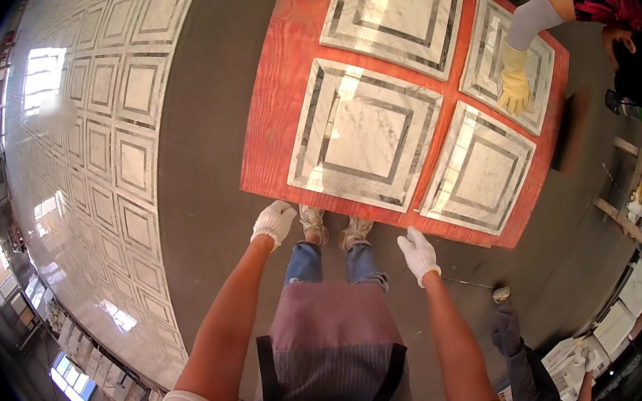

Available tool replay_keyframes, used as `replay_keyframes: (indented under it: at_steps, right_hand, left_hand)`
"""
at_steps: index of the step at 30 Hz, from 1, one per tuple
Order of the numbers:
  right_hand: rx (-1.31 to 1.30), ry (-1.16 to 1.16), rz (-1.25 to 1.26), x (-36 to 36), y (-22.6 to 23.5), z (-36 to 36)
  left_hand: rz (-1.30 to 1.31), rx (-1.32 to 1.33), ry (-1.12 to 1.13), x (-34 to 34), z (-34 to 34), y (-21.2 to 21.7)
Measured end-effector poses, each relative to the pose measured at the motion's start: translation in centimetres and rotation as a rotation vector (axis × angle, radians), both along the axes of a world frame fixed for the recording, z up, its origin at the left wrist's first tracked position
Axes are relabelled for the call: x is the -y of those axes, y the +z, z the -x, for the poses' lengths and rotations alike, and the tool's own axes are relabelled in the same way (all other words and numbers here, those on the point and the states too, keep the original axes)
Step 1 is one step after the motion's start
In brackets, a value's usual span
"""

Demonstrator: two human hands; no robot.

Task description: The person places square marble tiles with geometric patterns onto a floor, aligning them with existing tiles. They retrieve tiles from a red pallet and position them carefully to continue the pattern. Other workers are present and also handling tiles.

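Note:
My left hand, in a white knit glove, is just off the near left edge of a red wooden board. Its fingers curve loosely around nothing visible. My right hand, gloved alike, is by the near edge farther right, fingers stretched and thumb apart. On the board lie a large square marble tile with grey inlaid frames, a second one behind it, and a third at the near right. Across the board, another person's yellow-gloved hand rests on a fourth tile.
At left a wide glossy surface carries rows of matching framed tiles. Grey floor runs between it and the board. A wooden frame stands at right. Someone's leg and shoe show at lower right, near stacked pale pieces.

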State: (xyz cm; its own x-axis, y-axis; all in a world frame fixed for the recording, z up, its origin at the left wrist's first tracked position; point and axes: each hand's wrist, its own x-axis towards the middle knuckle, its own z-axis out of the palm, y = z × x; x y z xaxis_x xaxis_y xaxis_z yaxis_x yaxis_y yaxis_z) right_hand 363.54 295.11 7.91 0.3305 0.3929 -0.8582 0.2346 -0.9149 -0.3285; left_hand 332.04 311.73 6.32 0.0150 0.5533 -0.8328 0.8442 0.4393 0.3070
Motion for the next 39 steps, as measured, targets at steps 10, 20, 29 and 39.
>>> replay_keyframes:
  at_steps: [10,20,29,39]
  right_hand:
    - [0.177,-0.07,0.08,-2.1,-18.2,-3.0]
    - [0.403,-0.192,0.124,-2.0,-21.4,-1.4]
    - [0.284,-0.263,0.116,-2.1,-19.8,-2.0]
    - [-0.279,-0.54,0.014,-1.0,-13.5,-8.9]
  left_hand:
    - [-0.216,-0.248,-0.023,-1.9,-2.7,-16.2]
    - [-0.083,-0.07,0.289,-2.1,-2.0,-22.0]
    - [-0.123,-0.103,0.407,-2.6,-2.6,-21.7]
    - [0.148,0.157,0.534,-4.9,-2.9,-10.8]
